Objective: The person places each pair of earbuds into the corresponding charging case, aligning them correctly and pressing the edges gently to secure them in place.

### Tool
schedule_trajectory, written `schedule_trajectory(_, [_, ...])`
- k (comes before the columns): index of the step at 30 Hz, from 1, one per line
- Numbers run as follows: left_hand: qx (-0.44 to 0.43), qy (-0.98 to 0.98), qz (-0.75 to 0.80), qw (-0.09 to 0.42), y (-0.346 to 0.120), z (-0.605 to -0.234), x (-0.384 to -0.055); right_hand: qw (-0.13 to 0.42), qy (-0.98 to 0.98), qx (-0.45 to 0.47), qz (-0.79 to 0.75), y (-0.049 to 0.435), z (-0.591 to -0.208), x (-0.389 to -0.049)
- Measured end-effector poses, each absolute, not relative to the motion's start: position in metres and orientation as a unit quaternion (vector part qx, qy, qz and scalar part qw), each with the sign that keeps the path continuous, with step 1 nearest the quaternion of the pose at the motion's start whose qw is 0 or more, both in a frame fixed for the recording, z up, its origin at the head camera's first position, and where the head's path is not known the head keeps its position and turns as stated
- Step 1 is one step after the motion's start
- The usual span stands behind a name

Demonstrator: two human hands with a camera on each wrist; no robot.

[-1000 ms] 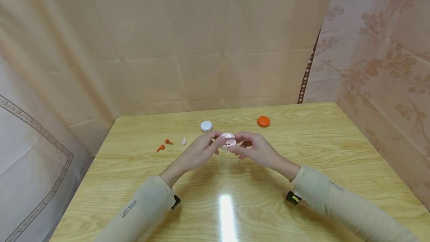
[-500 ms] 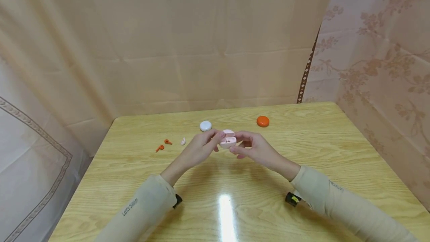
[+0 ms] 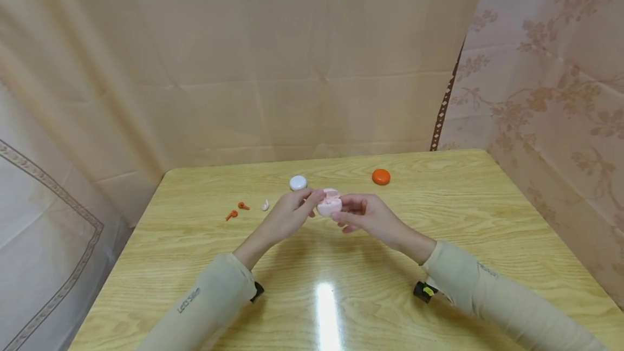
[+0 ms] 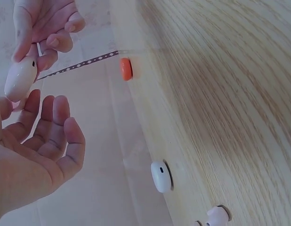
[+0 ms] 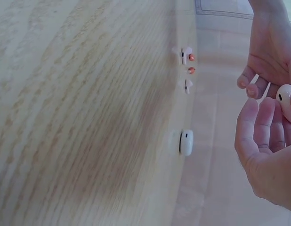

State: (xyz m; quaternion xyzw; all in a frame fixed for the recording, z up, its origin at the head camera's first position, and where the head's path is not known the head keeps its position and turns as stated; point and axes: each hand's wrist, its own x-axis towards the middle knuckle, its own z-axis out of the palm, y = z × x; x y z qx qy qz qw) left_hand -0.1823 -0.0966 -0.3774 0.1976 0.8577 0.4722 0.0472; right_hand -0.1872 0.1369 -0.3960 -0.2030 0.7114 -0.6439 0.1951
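Observation:
Both hands hold a small pale pink earbud case (image 3: 329,207) above the table, its lid (image 3: 331,193) tipped up at the back. My left hand (image 3: 291,214) grips the case's left side, thumb and index finger at the lid and edge. On the right side, my right hand (image 3: 370,215) pinches it with the thumb low on the front and fingers behind. The left wrist view shows the case's rounded shell (image 4: 20,79) with a small dark port, between both hands. Fingers and the case wall hide most of the inside.
On the wooden table (image 3: 439,205) lie a white round case (image 3: 298,182) and an orange round case (image 3: 381,176) at the back. Left of my hands are an orange earbud (image 3: 232,215), another orange earbud (image 3: 244,206) and a pale earbud (image 3: 265,205). Curtains hang behind.
The pink case's lid has swung from partly raised to wide open. The case has then tilted so more of its front shell shows, with the right thumb on it. Loose items stay put.

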Motion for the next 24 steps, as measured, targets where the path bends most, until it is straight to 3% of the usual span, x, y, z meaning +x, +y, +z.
schedule_trajectory(24, [0.202,0.881,0.428,0.027,-0.1066,-0.3729,-0.1839,0.198,0.691,-0.177,-0.672,0.1388,-0.4001,-0.1881])
